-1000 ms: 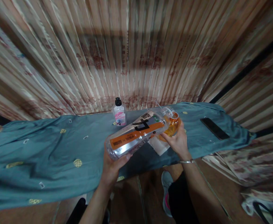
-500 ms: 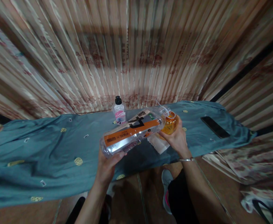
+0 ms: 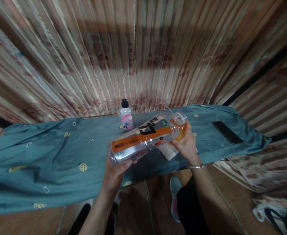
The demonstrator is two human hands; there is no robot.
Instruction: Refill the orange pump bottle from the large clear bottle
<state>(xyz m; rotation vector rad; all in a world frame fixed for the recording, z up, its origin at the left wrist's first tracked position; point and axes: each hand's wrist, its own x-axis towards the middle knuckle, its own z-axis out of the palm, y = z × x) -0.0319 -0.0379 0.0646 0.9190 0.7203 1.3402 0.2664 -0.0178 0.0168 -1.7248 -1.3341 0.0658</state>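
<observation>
My left hand (image 3: 115, 169) grips the bottom end of a large clear plastic bottle (image 3: 143, 138) with an orange, black and white label. The bottle lies nearly level, its open mouth pointing right. My right hand (image 3: 187, 145) holds a small glass (image 3: 180, 129) of amber liquid right at the bottle's mouth, above a white napkin (image 3: 168, 151) on the blue cloth. A metal bracelet circles my right wrist.
A blue cloth (image 3: 47, 156) with small gold motifs covers the long table. A small clear bottle (image 3: 126, 115) with a black cap and pink label stands at the back. A black phone (image 3: 227, 132) lies at the right. Striped curtains hang behind; my legs and a shoe (image 3: 175, 202) are below.
The bottle has tipped a little flatter and shifted slightly left and up. The glass stays at its mouth in my right hand. The view has drifted a bit.
</observation>
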